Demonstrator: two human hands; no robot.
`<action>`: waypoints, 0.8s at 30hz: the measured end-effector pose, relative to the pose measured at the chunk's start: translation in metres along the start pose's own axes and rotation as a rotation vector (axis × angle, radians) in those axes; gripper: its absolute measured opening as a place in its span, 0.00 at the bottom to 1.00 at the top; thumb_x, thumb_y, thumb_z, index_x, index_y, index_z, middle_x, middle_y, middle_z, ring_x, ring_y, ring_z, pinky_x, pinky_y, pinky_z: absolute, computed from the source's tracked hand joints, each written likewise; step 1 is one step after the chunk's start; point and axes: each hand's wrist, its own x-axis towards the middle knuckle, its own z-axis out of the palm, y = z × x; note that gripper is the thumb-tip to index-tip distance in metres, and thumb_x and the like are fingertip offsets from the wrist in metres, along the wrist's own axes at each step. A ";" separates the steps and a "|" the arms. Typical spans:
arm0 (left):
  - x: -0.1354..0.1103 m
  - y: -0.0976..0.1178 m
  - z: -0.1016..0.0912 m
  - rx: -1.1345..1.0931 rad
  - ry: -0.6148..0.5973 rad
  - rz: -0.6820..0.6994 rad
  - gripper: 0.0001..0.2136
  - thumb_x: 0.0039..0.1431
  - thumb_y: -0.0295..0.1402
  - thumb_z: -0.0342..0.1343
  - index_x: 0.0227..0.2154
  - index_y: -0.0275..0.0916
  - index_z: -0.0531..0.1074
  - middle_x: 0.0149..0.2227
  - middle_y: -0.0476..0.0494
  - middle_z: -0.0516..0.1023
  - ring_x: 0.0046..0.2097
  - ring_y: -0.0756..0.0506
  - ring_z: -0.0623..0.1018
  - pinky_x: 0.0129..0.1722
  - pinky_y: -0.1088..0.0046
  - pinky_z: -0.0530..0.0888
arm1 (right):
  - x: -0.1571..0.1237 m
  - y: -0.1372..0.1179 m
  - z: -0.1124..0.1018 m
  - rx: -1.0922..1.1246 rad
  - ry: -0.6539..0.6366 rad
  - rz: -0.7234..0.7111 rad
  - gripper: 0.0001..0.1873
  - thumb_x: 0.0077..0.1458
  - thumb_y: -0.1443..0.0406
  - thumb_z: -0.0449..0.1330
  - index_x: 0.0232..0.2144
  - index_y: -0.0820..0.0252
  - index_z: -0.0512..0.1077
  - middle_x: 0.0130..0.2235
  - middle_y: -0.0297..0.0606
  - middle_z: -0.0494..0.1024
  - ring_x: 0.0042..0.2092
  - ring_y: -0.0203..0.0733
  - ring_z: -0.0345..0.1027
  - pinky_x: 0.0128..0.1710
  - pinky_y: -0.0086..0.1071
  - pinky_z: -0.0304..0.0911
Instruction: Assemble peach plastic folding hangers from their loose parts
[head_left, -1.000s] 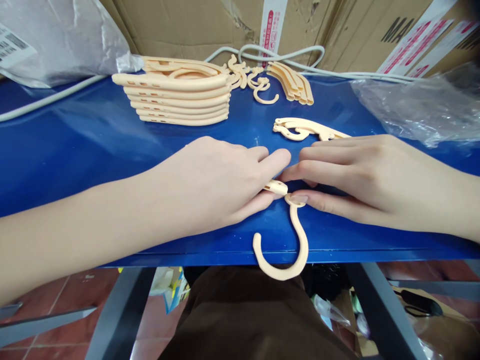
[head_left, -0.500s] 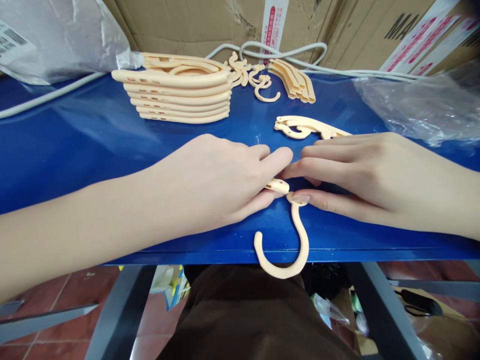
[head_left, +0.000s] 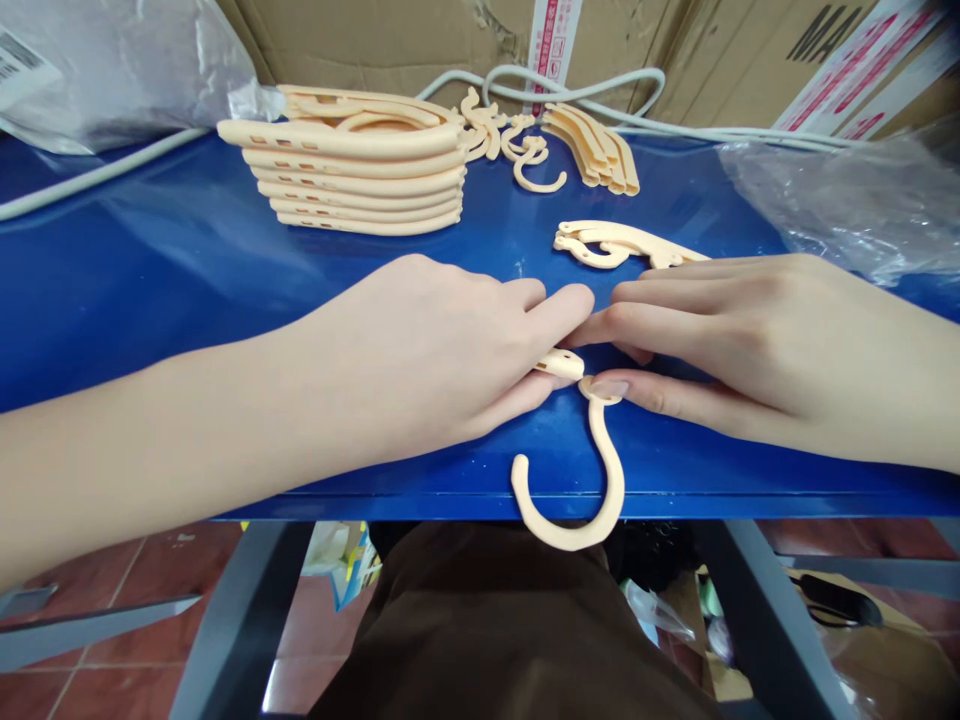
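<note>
My left hand (head_left: 480, 345) is closed around a cream plastic hanger arm (head_left: 562, 364), whose end pokes out between thumb and fingers; the rest of it is hidden under the hand. With thumb and fingers my right hand (head_left: 712, 350) pinches the flat round base of a cream hanger hook (head_left: 611, 470). The hook's curve points toward me and hangs over the table's front edge. Its base lies right against the end of the hanger arm; I cannot tell whether they are joined. The fingertips of both hands meet above these parts.
A stack of cream hanger pieces (head_left: 352, 170) stands at the back left. Loose hooks (head_left: 536, 165) and curved arms (head_left: 596, 150) lie beside it. Behind my right hand is a folded hanger (head_left: 622, 242). A white cable (head_left: 720, 134), plastic bags (head_left: 832, 205) and cardboard boxes (head_left: 420, 40) line the back.
The whole view has shifted slightly. Both hands keep nearly the same pose, with the hook and the hanger arm still held together between them.
</note>
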 end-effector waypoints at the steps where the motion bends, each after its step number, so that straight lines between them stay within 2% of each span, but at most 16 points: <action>1: -0.001 -0.001 0.000 0.005 0.010 0.008 0.19 0.82 0.41 0.46 0.63 0.40 0.75 0.35 0.46 0.80 0.28 0.43 0.74 0.28 0.65 0.55 | 0.000 0.000 0.000 -0.001 -0.004 0.003 0.23 0.84 0.53 0.48 0.51 0.57 0.80 0.41 0.41 0.84 0.38 0.49 0.79 0.37 0.42 0.68; 3: -0.002 -0.002 -0.001 0.025 0.029 0.021 0.20 0.82 0.41 0.44 0.65 0.40 0.73 0.38 0.46 0.81 0.27 0.46 0.72 0.28 0.65 0.55 | -0.002 0.000 0.000 -0.004 -0.005 -0.010 0.24 0.84 0.52 0.48 0.51 0.58 0.79 0.41 0.41 0.84 0.38 0.51 0.79 0.36 0.43 0.67; 6: -0.006 -0.003 -0.005 0.052 -0.010 0.039 0.22 0.84 0.39 0.39 0.70 0.41 0.68 0.41 0.49 0.81 0.26 0.49 0.68 0.28 0.68 0.56 | -0.006 0.002 0.002 -0.032 0.024 -0.024 0.23 0.85 0.51 0.47 0.53 0.57 0.76 0.44 0.41 0.84 0.38 0.49 0.79 0.35 0.42 0.63; 8: -0.008 -0.004 -0.007 0.064 -0.019 0.059 0.22 0.86 0.37 0.37 0.72 0.40 0.66 0.44 0.49 0.82 0.28 0.51 0.69 0.28 0.69 0.57 | -0.009 0.003 0.006 -0.053 0.035 -0.014 0.20 0.85 0.52 0.47 0.55 0.55 0.74 0.48 0.42 0.85 0.39 0.48 0.79 0.36 0.41 0.61; 11: -0.011 -0.006 -0.004 0.064 0.035 0.070 0.22 0.86 0.37 0.36 0.73 0.41 0.64 0.48 0.47 0.83 0.31 0.50 0.75 0.29 0.68 0.58 | -0.012 0.003 0.009 -0.077 0.032 -0.012 0.18 0.85 0.54 0.47 0.56 0.55 0.73 0.52 0.43 0.85 0.42 0.47 0.79 0.37 0.41 0.60; 13: -0.012 -0.006 -0.001 0.046 0.057 0.053 0.22 0.85 0.39 0.37 0.71 0.42 0.65 0.46 0.47 0.83 0.34 0.48 0.78 0.30 0.68 0.61 | -0.011 0.002 0.009 -0.088 0.040 -0.017 0.18 0.85 0.54 0.47 0.55 0.55 0.73 0.51 0.43 0.85 0.41 0.47 0.79 0.37 0.41 0.61; 16: -0.008 -0.004 0.001 0.015 0.029 0.043 0.21 0.84 0.40 0.38 0.68 0.41 0.68 0.43 0.47 0.82 0.37 0.47 0.81 0.33 0.71 0.67 | -0.008 0.001 0.007 -0.090 0.048 -0.023 0.22 0.86 0.52 0.45 0.53 0.56 0.75 0.46 0.42 0.85 0.39 0.48 0.79 0.35 0.42 0.63; 19: -0.003 -0.001 0.002 0.033 0.040 0.023 0.20 0.83 0.43 0.43 0.65 0.42 0.72 0.38 0.47 0.81 0.32 0.45 0.79 0.29 0.68 0.63 | -0.004 -0.001 0.004 -0.071 0.028 -0.036 0.24 0.85 0.52 0.46 0.51 0.58 0.77 0.41 0.41 0.83 0.37 0.50 0.79 0.34 0.43 0.66; 24: 0.001 0.002 0.002 0.026 0.022 -0.002 0.17 0.81 0.43 0.48 0.61 0.42 0.75 0.30 0.49 0.77 0.27 0.43 0.76 0.26 0.65 0.57 | -0.003 -0.001 0.002 -0.057 0.016 -0.023 0.22 0.85 0.56 0.47 0.52 0.60 0.78 0.42 0.43 0.85 0.38 0.50 0.80 0.38 0.43 0.69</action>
